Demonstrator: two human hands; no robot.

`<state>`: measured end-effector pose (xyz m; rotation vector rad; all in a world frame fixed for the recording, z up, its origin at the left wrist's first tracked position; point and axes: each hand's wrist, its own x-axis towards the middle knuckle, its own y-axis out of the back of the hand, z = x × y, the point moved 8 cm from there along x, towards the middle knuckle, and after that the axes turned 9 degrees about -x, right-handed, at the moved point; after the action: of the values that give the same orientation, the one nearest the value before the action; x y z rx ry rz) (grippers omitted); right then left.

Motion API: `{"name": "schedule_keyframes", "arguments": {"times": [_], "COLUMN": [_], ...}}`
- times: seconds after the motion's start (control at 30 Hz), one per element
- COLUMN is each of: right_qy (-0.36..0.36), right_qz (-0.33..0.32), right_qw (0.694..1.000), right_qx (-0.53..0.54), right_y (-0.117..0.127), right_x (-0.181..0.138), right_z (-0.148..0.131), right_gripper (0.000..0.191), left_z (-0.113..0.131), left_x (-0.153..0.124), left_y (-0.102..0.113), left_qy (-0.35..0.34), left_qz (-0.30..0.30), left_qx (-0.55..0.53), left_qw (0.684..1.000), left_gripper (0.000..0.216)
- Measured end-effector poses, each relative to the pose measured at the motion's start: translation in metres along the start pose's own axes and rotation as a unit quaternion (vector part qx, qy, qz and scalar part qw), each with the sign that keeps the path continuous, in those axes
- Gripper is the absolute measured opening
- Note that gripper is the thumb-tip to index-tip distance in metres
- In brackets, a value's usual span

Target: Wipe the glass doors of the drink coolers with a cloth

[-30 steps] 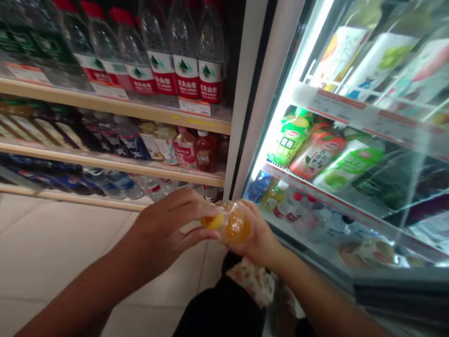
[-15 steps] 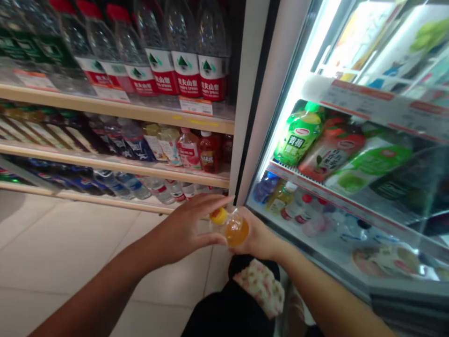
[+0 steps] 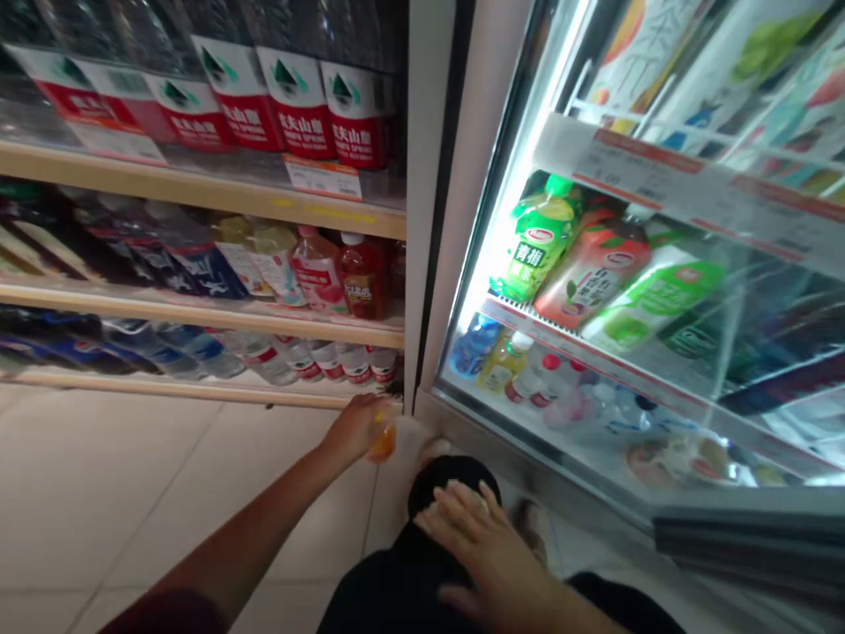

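Observation:
A small clear bottle of orange liquid hangs from my left hand, whose fingers are closed around its upper part. The bottle is blurred, and a bit of yellow shows near its top. It is just in front of the bottom shelf's edge, above the tiled floor. My right hand is apart from the bottle, over my dark-clad knee. Its fingers are stretched out, and a small pale spot shows by the fingertips, too blurred to make out.
Wooden shelves on the left hold rows of water bottles and other drinks. On the right stands a lit drinks fridge with green and red drink bottles. A grey post separates the two. Pale floor tiles lie below.
My right hand has let go of the bottle and moved down over my knee. My left hand now holds the bottle alone, lower and further left. The floral cloth on my knee is no longer visible.

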<state>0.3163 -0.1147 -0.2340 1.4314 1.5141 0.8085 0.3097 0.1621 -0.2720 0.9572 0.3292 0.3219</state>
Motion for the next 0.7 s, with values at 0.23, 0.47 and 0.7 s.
{"name": "schedule_keyframes", "arguments": {"times": [0.23, 0.47, 0.7], "right_qy": [0.023, -0.016, -0.099], "right_qz": [0.172, 0.507, 0.515], "right_qw": [0.981, 0.805, 0.618], "right_qx": [-0.082, -0.306, -0.586], "right_y": [-0.015, 0.230, 0.350], "right_x": [-0.014, -0.077, -0.055], "right_z": [0.016, 0.006, -0.005], "right_gripper": [0.050, 0.063, 0.068], "left_z": [-0.098, -0.139, -0.156], "left_x": [0.029, 0.033, 0.028], "left_y": [-0.103, -0.147, -0.175], "left_qy": [0.148, 0.183, 0.181], "left_qz": [-0.054, -0.061, -0.058], "left_qx": [0.045, 0.054, 0.067], "left_qw": [0.987, 0.980, 0.979], "left_gripper": [0.039, 0.039, 0.030]}}
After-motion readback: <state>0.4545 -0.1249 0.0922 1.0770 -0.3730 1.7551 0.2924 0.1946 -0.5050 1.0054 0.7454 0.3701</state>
